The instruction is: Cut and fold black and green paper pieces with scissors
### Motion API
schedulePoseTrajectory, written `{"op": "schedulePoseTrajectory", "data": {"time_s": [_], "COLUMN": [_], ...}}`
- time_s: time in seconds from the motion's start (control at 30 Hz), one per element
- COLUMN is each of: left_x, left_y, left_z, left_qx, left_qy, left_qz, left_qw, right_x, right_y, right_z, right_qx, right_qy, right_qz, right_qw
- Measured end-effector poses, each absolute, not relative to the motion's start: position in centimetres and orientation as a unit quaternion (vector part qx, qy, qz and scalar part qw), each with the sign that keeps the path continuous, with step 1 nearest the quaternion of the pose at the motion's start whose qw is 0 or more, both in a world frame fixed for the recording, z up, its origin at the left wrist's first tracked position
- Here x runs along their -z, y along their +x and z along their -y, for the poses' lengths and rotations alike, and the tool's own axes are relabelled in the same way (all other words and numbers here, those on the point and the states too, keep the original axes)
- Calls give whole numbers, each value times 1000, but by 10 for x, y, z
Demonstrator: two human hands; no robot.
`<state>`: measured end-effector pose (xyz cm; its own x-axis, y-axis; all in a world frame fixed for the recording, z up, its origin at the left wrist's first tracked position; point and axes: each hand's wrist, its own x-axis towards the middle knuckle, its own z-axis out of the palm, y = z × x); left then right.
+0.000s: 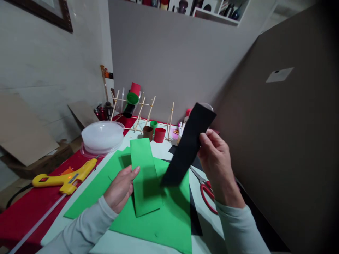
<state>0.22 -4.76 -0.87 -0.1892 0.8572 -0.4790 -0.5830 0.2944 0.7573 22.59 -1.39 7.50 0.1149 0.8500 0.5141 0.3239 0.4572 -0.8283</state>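
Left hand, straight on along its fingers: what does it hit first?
The green strip, which the left hand grips at its edge. Past it, likely the lower end of the black strip in the right hand; depth is unclear.

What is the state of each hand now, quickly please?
Left hand: closed, holding the green strip by its edge.
Right hand: closed, holding the black strip up.

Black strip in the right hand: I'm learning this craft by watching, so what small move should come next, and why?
Probably lower the black strip flat against the green strip. The right hand holds it tilted in the air, its lower end beside the green strip that the left hand props over the green sheet; both look similar.
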Motion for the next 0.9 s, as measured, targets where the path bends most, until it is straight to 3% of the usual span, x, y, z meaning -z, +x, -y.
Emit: {"op": "schedulePoseTrajectory", "data": {"time_s": [0.1,0.2,0.37,0.9], "left_x": [8,4,0,-2], "left_y": [3,5,7,7], "left_z": [49,52,55,62], "left_qx": [-569,-546,-530,-507], "left_qy": [159,242,306,360], "left_qz": [-489,-417,-365,-366], "left_qw": [641,685,702,693], "right_x": [-66,-42,-17,-13], "right_y": [201,171,153,146], "right_z": [17,15,13,21], "right_qx": [-362,-408,-375,-405], "right_qy": [-423,-421,-450,-435], "right_qz": [599,610,598,529], "right_qw": [575,534,547,605]}}
